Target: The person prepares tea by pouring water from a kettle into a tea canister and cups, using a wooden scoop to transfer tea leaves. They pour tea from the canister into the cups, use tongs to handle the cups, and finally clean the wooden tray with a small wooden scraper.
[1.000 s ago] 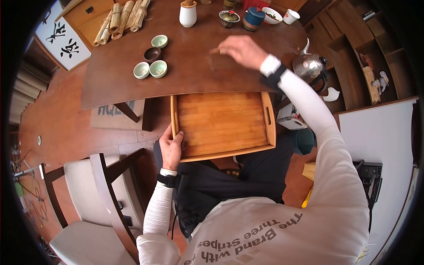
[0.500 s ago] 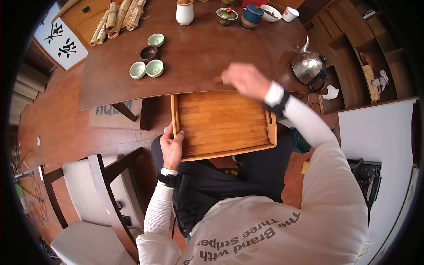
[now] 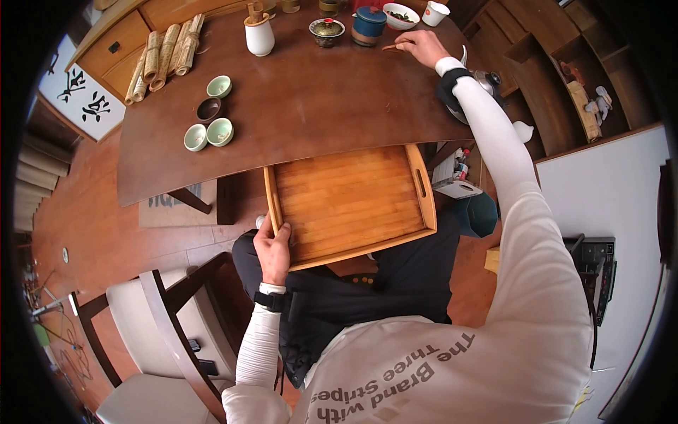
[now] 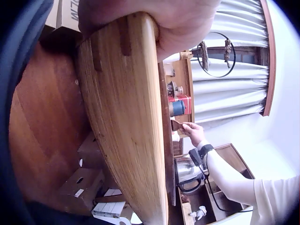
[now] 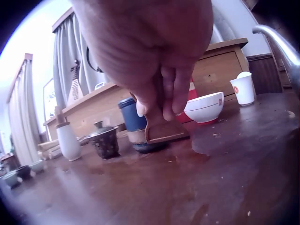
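My left hand (image 3: 272,253) grips the left side of a wooden tray (image 3: 346,205), which overlaps the near table edge and lies over my lap. In the left wrist view the underside of the tray (image 4: 126,112) fills the middle. Out at the far right of the dark table (image 3: 304,99), my right hand (image 3: 424,49) pinches a small brown wooden scraper (image 5: 164,129) with a flared, straight-edged blade. The blade is low over the tabletop, in front of a blue canister (image 5: 133,115) and a white bowl (image 5: 206,108). Small crumbs and wet patches show on the wood nearby.
A steel kettle (image 4: 185,171) stands by my right forearm. Several small cups (image 3: 219,132) sit at the left, with bamboo scrolls (image 3: 169,53) behind. A white vase (image 3: 259,39), a lidded bowl (image 3: 327,32) and a white paper cup (image 3: 435,14) line the back.
My right hand, with the scraper, has swept toward me, then moved out to the far right of the table. The left hand keeps hold of the tray; the head view has shifted.
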Demonstrator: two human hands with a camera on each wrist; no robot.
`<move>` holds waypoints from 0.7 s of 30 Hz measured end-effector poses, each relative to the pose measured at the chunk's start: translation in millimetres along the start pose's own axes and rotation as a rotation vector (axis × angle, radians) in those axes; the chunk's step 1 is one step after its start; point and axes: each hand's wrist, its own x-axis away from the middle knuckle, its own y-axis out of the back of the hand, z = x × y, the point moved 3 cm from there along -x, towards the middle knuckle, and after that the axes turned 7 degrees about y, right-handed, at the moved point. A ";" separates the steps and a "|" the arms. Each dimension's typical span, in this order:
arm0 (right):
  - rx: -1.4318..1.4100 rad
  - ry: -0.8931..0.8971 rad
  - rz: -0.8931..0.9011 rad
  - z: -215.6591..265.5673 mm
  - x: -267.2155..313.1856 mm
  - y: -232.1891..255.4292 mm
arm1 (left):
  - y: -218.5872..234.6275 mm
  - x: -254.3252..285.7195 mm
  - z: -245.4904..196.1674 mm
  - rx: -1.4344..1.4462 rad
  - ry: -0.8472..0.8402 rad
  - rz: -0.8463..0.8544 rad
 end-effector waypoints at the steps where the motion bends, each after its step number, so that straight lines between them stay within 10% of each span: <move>1: 0.022 -0.004 0.010 -7.5 -4.0 -2.5 | -5.4 -3.5 4.6 -0.002 0.000 0.001; 7: 0.014 0.039 0.095 5.8 37.6 -16.2 | -34.5 -13.7 19.6 0.021 -0.106 0.026; 15: -0.166 0.168 0.110 190.9 214.5 20.5 | -59.5 -7.8 17.9 0.054 -0.025 0.087; 19: -0.015 0.259 -0.044 146.6 170.1 32.9 | -57.7 -11.2 24.1 0.041 -0.097 0.059; 21: -0.007 -0.020 0.046 98.6 123.1 40.8 | -54.4 -14.2 26.0 0.067 -0.035 0.095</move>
